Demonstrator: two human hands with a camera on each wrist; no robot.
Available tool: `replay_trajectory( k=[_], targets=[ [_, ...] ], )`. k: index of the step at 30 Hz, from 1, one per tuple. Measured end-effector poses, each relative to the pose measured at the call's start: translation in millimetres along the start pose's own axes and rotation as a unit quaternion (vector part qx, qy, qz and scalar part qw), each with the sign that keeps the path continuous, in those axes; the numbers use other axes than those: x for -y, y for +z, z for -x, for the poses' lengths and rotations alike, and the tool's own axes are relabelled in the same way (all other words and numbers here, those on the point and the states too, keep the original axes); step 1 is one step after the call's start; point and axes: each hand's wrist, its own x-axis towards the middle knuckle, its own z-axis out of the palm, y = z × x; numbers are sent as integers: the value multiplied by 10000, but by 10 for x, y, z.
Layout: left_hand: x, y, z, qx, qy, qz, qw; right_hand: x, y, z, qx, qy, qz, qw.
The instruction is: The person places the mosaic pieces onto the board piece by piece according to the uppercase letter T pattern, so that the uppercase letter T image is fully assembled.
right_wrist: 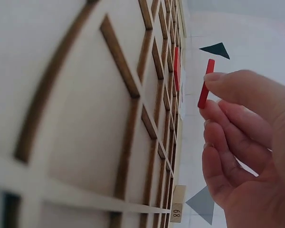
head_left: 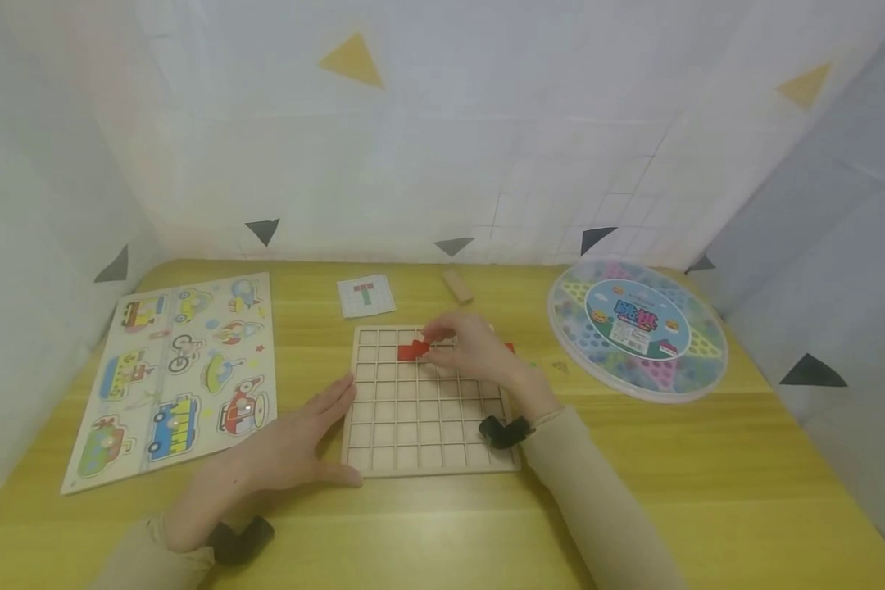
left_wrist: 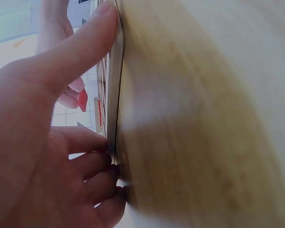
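Observation:
A square wooden grid board (head_left: pixel 407 432) lies in front of me. My right hand (head_left: pixel 468 348) is over its upper part and pinches a thin red tile (right_wrist: pixel 206 84) between thumb and fingers, tilted and just above the board. Another red tile (head_left: pixel 406 353) sits in a grid cell in the upper rows, beside the held one. Along the board's left edge rests my left hand (head_left: pixel 295 447), fingers stretched out and thumb (left_wrist: pixel 92 35) at the near corner. A bit of red (head_left: pixel 510 347) shows past my right wrist at the board's right edge, mostly hidden.
Behind the board lie a white pattern card (head_left: pixel 366 297) with a red and green T shape and a small wooden block (head_left: pixel 458 286). A vehicle picture puzzle (head_left: pixel 214 336) is at the left. The round Chinese checkers box (head_left: pixel 637 328) lies at the right.

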Motion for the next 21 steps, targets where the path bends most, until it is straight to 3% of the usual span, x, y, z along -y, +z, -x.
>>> replay_trajectory(
  k=[21],
  targets=[
    [25, 20, -7, -43, 51, -40, 10000, -74, 14, 1, 177, 378, 33, 9991]
  ],
)
